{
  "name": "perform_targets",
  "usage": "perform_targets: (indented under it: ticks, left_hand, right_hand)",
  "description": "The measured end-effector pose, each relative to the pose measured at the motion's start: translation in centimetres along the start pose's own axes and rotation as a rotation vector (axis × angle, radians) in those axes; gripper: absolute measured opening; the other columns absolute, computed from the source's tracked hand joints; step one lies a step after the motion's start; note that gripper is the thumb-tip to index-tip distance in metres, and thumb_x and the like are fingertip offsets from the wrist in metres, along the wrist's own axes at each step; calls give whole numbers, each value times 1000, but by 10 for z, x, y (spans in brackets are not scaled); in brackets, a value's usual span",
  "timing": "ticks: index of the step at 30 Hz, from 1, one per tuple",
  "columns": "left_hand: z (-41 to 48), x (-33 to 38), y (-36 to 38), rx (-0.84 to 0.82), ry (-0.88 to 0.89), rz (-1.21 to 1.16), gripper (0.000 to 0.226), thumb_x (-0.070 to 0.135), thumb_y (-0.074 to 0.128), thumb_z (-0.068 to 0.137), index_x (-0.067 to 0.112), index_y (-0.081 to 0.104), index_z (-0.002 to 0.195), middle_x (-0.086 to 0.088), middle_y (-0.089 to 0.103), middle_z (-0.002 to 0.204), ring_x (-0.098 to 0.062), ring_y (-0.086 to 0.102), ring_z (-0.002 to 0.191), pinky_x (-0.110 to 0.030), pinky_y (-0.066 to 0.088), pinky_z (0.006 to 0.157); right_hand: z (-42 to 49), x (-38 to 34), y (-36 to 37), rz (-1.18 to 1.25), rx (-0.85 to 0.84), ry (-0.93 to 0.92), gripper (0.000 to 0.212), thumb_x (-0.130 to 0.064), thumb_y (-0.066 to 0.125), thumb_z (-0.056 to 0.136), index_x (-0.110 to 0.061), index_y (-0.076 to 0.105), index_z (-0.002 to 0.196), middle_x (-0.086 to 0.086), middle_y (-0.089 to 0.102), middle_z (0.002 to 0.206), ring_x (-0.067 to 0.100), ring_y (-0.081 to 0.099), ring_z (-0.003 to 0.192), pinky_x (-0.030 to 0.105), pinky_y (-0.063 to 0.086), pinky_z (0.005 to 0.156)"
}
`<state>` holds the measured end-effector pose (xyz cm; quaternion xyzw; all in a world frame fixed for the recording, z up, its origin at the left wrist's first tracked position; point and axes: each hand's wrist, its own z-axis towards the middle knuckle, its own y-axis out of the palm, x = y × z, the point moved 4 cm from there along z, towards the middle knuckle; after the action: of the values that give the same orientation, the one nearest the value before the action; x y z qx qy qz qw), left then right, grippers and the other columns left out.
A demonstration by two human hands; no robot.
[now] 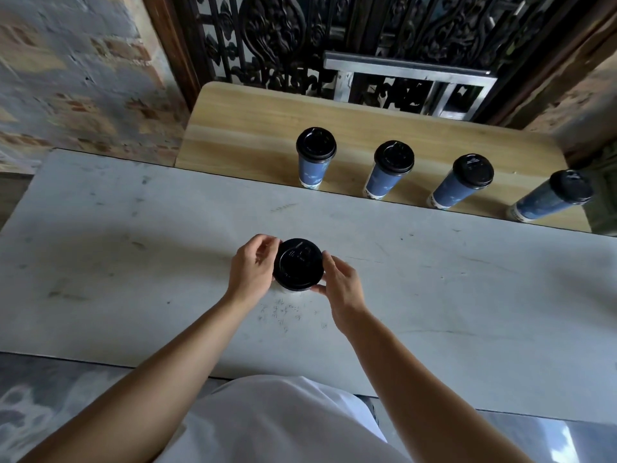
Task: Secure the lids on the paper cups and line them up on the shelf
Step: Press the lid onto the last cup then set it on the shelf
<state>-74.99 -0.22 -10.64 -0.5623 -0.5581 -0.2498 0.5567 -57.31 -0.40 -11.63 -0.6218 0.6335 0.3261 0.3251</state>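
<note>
- Nearest to me, at the bottom of the view, is the person's white garment (283, 422), with both bare forearms reaching away from it over the bench.
- The pale grey bench (133, 262) is scuffed and marked, with some faint scribbles just on the near side of the hands.
- At the middle of the bench sits the round black plastic lid (298, 264), seen from straight above. It hides almost all of whatever is under it, so I cannot make out a cup body there.
- The left hand (252, 269) is at the lid's left side, its fingers (267, 242) curled round the far-left rim.
- The right hand (344, 289) is at the lid's right side: the thumb touches the near rim and a finger lies on the right rim, so it pinches the lid's edge.
- Beyond the bench's far edge is the light wooden shelf (250, 128) with rounded corners.
- Four blue paper cups stand along its near edge, apart from one another, each capped with a black lid: leftmost (314, 162), second (389, 172), third (462, 183) and rightmost (551, 197), close to the shelf's right end.
- Behind the shelf I see a grey metal frame (410, 71) against a dark carved screen (283, 38).
- A worn brick wall (66, 78) fills the far left.
</note>
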Motion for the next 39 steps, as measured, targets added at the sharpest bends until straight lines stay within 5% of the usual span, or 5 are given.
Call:
perform_targets:
  ticks: [9,23,28,32,39]
  left_hand:
    - [-3,4,-11,-357,496,379,37,17,33,103,15,52,135,2,62,124,-10,59,109,-23,46,95]
    - [-14,7,-7,-260,146,-44,45,15,36,106,49,59,124,18,63,129,-4,60,118,-22,59,72]
    - [-12,20,-9,-522,200,139,64,24,51,86,42,43,147,18,54,139,-5,59,115,-26,55,83]
    - [-4,20,-9,-611,261,329,94,36,77,80,43,22,156,20,40,153,2,38,138,-24,51,96]
    - [-2,5,-18,-542,187,228,96,48,84,75,49,27,152,24,55,140,14,55,118,-13,48,98]
  right_hand:
    - [13,-24,-4,-302,-141,2,29,-38,51,103,-20,74,101,17,66,107,24,65,98,53,63,77]
    - [-5,-10,-1,102,-308,60,42,-27,66,97,-37,58,137,-8,64,135,16,55,132,47,56,99]
    - [0,-18,-11,-229,-368,-104,90,-13,91,71,-51,46,138,-16,63,135,10,62,121,32,55,96]
    - [9,-30,-11,-436,-423,-165,103,-25,97,60,-55,42,141,-22,60,136,11,59,124,38,53,104]
    - [14,-34,4,-528,-404,-211,98,-37,96,55,-61,42,133,-24,60,131,12,59,122,33,51,101]
